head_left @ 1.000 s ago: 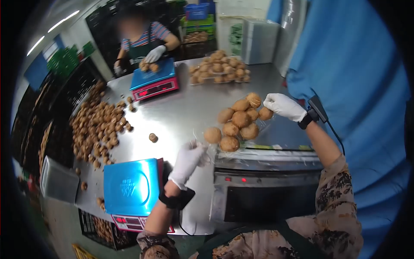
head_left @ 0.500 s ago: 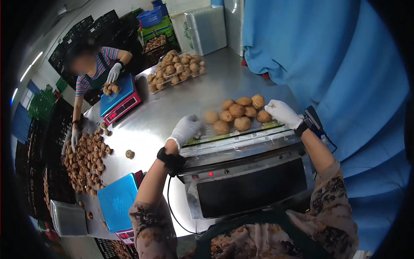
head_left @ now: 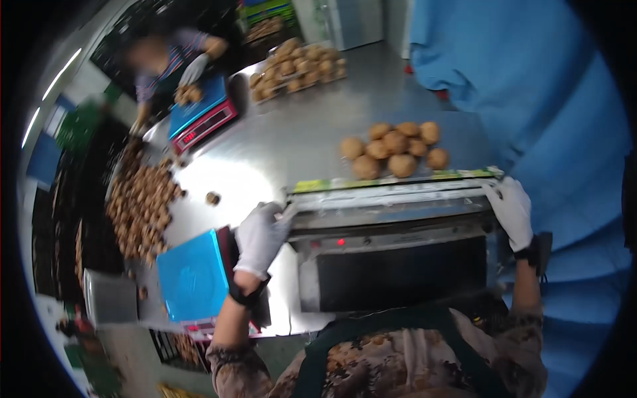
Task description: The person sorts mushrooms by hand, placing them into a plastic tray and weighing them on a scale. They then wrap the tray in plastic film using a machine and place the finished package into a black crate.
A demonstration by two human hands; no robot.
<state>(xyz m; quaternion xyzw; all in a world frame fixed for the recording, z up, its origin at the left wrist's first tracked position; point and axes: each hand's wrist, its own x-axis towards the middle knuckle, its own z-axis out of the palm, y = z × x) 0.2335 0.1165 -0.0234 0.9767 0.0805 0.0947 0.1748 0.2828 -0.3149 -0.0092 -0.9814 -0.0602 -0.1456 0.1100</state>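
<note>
My left hand (head_left: 261, 237), in a white glove, is at the left end of the wrapping machine (head_left: 398, 229), its fingers closed on the edge of the clear plastic film (head_left: 391, 198). At the right end, my gloved right hand (head_left: 512, 211) pinches the film's other side, thumb and fingertips at the bar. The film is hard to see, and the left hand is slightly blurred. Just beyond the bar, several round brown mushrooms (head_left: 395, 142) sit grouped on the steel table (head_left: 292, 142); any tray beneath them is hard to make out. Neither hand touches them.
A blue-topped scale (head_left: 194, 275) stands left of the machine, beside a loose mushroom pile (head_left: 142, 205). Packed mushroom trays (head_left: 298, 68) stand at the back. Across the table, a co-worker's gloved hand (head_left: 194, 70) is over another scale (head_left: 199, 113). A blue curtain (head_left: 531, 99) hangs at right.
Both my hands have moved from beside the mushrooms back toward me, to the ends of the machine's front bar. The view has shifted, and the mushrooms stay grouped beyond the bar.
</note>
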